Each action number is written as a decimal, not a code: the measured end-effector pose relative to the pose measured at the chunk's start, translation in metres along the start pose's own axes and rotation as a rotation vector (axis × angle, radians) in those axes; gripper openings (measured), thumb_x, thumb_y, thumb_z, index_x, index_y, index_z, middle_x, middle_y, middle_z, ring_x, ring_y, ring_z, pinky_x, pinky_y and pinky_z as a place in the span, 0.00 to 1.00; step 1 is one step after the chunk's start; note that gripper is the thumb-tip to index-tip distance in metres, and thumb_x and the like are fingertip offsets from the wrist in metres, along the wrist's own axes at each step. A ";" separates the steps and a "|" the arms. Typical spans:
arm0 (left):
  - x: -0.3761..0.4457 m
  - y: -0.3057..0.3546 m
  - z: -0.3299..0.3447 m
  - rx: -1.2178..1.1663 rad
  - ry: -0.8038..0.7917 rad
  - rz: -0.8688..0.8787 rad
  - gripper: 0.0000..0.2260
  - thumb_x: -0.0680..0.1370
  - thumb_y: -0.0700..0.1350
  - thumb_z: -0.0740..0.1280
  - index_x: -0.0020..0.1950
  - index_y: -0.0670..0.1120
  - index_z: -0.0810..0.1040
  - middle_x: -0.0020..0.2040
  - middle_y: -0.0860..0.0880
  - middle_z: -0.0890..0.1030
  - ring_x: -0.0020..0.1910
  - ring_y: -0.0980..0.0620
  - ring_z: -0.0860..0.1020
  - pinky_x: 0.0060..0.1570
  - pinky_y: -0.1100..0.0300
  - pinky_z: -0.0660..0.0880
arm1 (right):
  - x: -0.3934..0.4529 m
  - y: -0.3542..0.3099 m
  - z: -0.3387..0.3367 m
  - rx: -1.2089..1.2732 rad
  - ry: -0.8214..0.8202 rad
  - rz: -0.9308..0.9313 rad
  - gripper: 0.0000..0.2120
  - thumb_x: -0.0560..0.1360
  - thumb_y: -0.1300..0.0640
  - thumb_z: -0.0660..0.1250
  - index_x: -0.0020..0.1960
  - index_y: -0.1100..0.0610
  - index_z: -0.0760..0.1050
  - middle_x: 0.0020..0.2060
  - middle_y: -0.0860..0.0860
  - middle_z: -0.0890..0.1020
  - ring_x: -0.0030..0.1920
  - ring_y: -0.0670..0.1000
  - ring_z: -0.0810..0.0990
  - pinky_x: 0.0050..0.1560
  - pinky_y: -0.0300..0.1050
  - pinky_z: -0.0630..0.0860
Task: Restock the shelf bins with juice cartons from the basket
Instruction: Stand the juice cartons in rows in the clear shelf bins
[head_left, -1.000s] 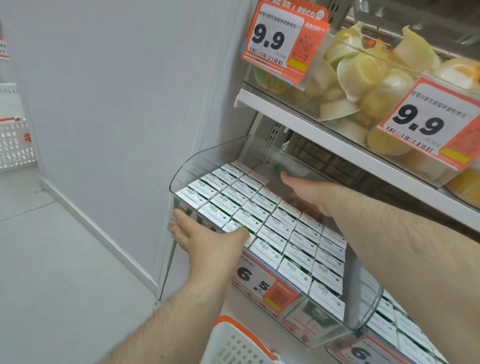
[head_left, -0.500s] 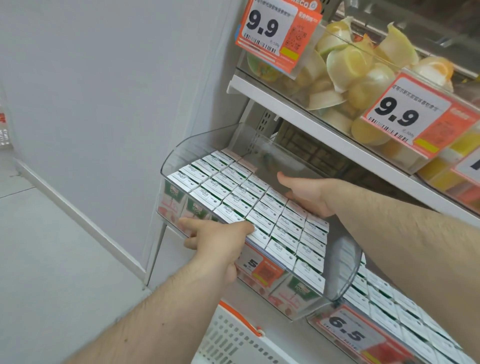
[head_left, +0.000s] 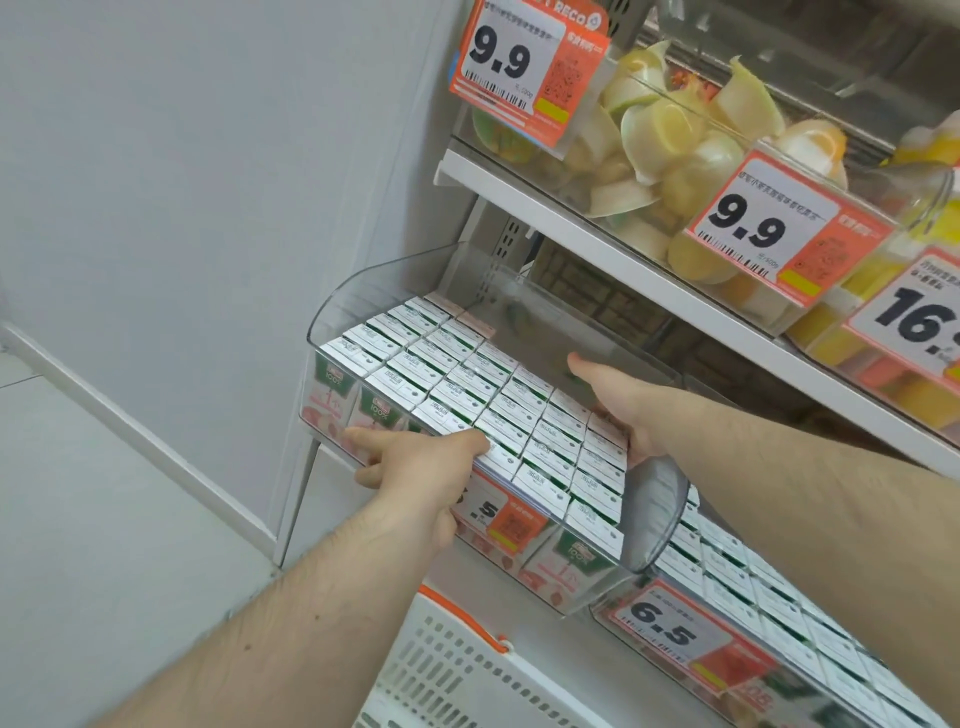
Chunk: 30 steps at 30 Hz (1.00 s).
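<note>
The juice cartons (head_left: 467, 410) stand packed in tight rows inside a clear plastic shelf bin (head_left: 363, 291), white tops up, green and pink printed faces showing through the bin's front wall. Toward the rear right of the bin a gap remains where no carton tops show. The left hand (head_left: 415, 467) is at the bin's front edge: the thumb lies over the rim onto the carton tops, the index finger runs along the front wall, and the other fingers curl beneath, so the hand grips the bin front. The right hand (head_left: 618, 400) lies inside the bin at its right side, fingers extended and flat against the carton tops, gripping nothing. An orange price tag (head_left: 498, 519) hangs on the bin front, partly covered by the left hand. A second bin (head_left: 779, 665) of similar cartons sits just beside it to the right, tagged 6.5. Below, a white basket (head_left: 457, 670) with orange trim is partly in view. The upper shelf (head_left: 571, 218) carries yellow fruit cups (head_left: 670, 140) behind 9.9 tags.
</note>
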<state>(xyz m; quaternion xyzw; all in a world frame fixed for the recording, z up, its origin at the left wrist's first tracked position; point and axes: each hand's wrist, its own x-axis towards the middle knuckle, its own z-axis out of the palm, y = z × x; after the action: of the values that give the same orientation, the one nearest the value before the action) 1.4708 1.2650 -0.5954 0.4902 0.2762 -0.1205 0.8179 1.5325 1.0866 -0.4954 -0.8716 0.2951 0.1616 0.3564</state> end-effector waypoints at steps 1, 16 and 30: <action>0.001 0.000 0.000 -0.010 0.001 -0.005 0.56 0.59 0.44 0.76 0.74 0.60 0.39 0.62 0.40 0.71 0.51 0.40 0.80 0.24 0.55 0.77 | -0.004 0.001 0.003 0.017 -0.019 0.001 0.37 0.70 0.23 0.57 0.59 0.54 0.70 0.50 0.57 0.85 0.50 0.61 0.84 0.52 0.58 0.79; -0.006 0.000 -0.004 -0.047 0.001 0.025 0.52 0.64 0.44 0.77 0.74 0.60 0.42 0.64 0.41 0.70 0.46 0.43 0.82 0.30 0.46 0.80 | -0.046 0.026 0.023 0.363 -0.030 0.028 0.45 0.65 0.30 0.62 0.77 0.47 0.57 0.75 0.56 0.66 0.72 0.63 0.68 0.70 0.69 0.64; -0.014 0.001 -0.009 -0.030 -0.031 0.006 0.54 0.68 0.43 0.77 0.75 0.62 0.37 0.65 0.41 0.71 0.46 0.43 0.82 0.28 0.48 0.79 | -0.106 0.021 0.031 0.237 0.011 0.028 0.37 0.78 0.34 0.57 0.80 0.48 0.50 0.80 0.56 0.51 0.78 0.67 0.50 0.70 0.76 0.49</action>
<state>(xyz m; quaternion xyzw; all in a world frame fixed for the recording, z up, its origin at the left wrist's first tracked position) 1.4566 1.2725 -0.5896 0.4767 0.2636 -0.1214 0.8298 1.4355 1.1388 -0.4755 -0.8202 0.3259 0.1259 0.4530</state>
